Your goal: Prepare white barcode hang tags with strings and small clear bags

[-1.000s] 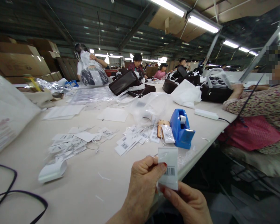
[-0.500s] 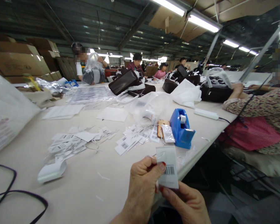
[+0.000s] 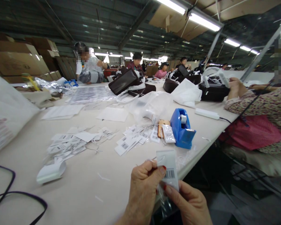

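Both my hands hold one white barcode tag (image 3: 168, 167) upright over the table's near edge. My left hand (image 3: 144, 187) pinches its left side between thumb and fingers. My right hand (image 3: 189, 204) pinches its lower end from below, and a bit of clear plastic (image 3: 165, 204) hangs under the tag. Just beyond the tag, on the table, stands a blue tape dispenser (image 3: 182, 128). Loose barcode tags (image 3: 133, 139) lie in heaps left of it, with another heap of tags (image 3: 71, 143) further left.
On the long white table (image 3: 89, 187) are a black cord (image 3: 16, 195) at the near left, clear bags (image 3: 152, 106), dark handbags (image 3: 124, 82) and a white power strip (image 3: 207, 114). A person in a flowered sleeve (image 3: 262, 104) sits at the right. Other workers sit at the far end.
The tag has tilted and dropped slightly in my hands, and clear plastic now shows beneath it. The far-left worker has lowered a plastic-wrapped bag onto the table.
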